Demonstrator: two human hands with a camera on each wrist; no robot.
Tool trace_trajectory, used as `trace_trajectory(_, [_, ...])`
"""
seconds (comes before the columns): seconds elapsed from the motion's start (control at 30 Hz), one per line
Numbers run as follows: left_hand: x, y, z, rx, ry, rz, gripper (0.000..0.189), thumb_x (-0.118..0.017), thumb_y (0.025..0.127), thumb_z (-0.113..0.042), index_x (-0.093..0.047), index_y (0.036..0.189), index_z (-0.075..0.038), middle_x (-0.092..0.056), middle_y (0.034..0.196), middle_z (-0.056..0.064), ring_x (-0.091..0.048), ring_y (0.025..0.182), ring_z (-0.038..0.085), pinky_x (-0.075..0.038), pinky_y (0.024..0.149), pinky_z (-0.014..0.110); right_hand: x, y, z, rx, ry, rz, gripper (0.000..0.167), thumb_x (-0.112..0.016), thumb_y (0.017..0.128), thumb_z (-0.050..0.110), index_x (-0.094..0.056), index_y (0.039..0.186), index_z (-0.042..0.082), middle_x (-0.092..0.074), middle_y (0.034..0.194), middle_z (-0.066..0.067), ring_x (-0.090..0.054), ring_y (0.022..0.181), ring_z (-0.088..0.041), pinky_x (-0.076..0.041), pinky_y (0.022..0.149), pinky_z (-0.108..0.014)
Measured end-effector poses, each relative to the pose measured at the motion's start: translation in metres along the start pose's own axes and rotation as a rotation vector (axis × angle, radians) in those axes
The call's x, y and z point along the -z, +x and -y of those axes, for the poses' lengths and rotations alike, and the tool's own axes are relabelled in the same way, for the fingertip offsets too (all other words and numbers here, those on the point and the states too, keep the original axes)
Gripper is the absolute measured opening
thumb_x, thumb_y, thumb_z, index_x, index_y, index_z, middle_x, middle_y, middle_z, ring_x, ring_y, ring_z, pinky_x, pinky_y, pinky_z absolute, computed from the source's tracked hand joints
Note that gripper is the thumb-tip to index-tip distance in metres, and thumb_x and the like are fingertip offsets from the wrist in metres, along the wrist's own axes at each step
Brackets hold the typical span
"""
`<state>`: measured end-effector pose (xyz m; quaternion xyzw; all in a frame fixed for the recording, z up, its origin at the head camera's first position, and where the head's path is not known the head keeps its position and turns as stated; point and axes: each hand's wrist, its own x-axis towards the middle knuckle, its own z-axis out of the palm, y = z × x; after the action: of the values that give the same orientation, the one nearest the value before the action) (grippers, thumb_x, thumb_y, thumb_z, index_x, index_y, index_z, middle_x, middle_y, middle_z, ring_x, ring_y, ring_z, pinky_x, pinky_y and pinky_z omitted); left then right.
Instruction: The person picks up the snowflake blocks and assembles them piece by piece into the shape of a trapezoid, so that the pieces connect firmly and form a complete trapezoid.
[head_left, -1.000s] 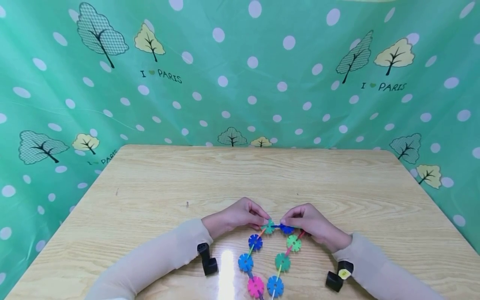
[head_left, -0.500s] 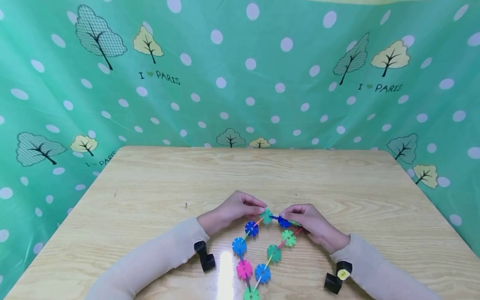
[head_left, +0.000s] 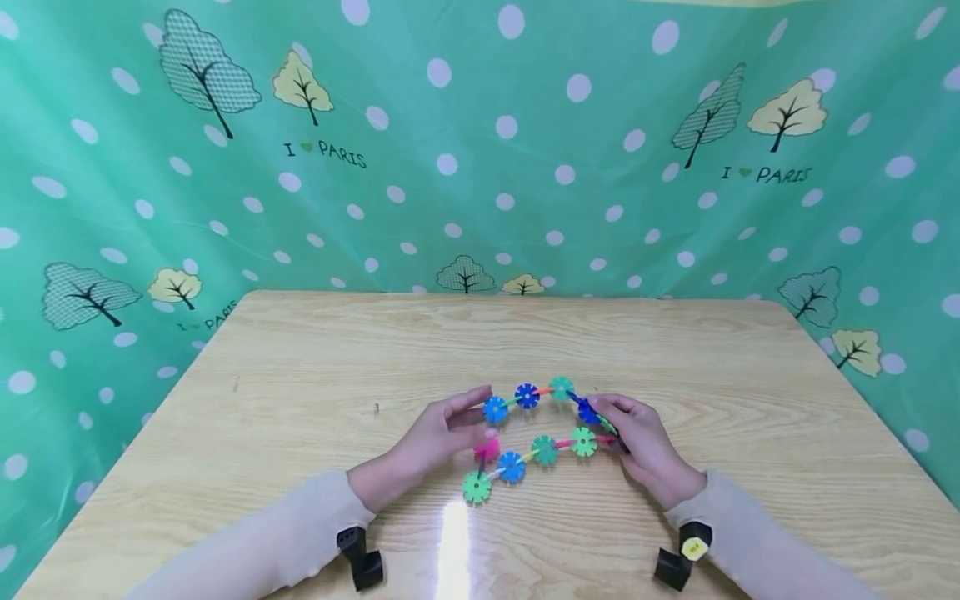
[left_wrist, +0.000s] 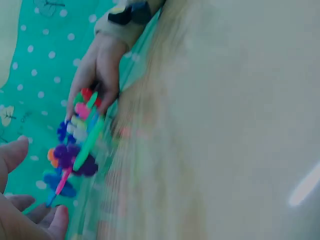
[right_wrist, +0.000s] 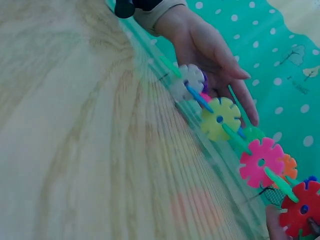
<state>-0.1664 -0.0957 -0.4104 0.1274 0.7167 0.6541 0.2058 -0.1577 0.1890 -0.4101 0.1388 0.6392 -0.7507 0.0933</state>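
Note:
A loop of colourful notched plastic discs, joined edge to edge by thin pieces, hangs over the table in the head view; its green disc (head_left: 477, 487) is lowest at the left. My right hand (head_left: 641, 433) pinches the loop's right end, where its fingers partly hide a dark blue disc (head_left: 587, 410). In the right wrist view those fingers meet a red disc (right_wrist: 302, 210). My left hand (head_left: 442, 429) has its fingers spread at the left end, thumb overlapping a pink disc (head_left: 487, 448) and fingertips beside a light blue disc (head_left: 495, 409). The left wrist view shows these fingers loosely extended.
The wooden table (head_left: 337, 350) stretches out behind and around the hands. A green dotted curtain (head_left: 480, 150) with printed trees hangs at its back and sides. Black wrist cameras sit on both sleeves, one on the left (head_left: 360, 560).
The left hand has let go of the green disc at the top and moved down and left to the pink disc. The loop has swung sideways and lifted; the right hand keeps its grip.

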Motion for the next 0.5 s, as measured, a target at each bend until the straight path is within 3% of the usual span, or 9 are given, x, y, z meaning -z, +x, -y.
trace_trajectory(0.13, [-0.003,-0.008,0.001,-0.003,-0.067,0.026,0.076,-0.070,0.085,-0.011,-0.027,0.147,-0.003,-0.034,0.148,0.020,-0.038,0.132,0.036,-0.039,0.104,0.036,-0.003,0.000,-0.001,-0.011,0.056,-0.055,0.013,-0.062,0.092,0.019,-0.069,0.082,0.023,-0.064,0.084,0.009,-0.058,0.068,-0.003,-0.051,0.055,-0.018])
trace_trajectory(0.23, [-0.002,-0.009,0.005,-0.008,-0.084,0.025,0.079,-0.070,0.085,-0.010,-0.023,0.148,-0.002,-0.029,0.151,0.018,-0.031,0.136,0.034,-0.033,0.108,0.038,-0.005,-0.001,-0.001,-0.013,0.106,-0.079,0.012,-0.063,0.092,0.021,-0.069,0.083,0.023,-0.064,0.084,0.009,-0.059,0.067,-0.004,-0.052,0.056,-0.019])
trace_trajectory(0.5, [0.001,0.002,0.002,-0.082,0.020,-0.008,0.075,-0.073,0.083,-0.014,-0.033,0.146,-0.011,-0.033,0.151,0.006,-0.037,0.134,0.030,-0.031,0.110,0.040,-0.010,-0.002,0.006,-0.033,0.261,-0.104,0.013,-0.062,0.092,0.024,-0.070,0.082,0.024,-0.061,0.086,0.008,-0.051,0.068,-0.004,-0.048,0.057,-0.016])
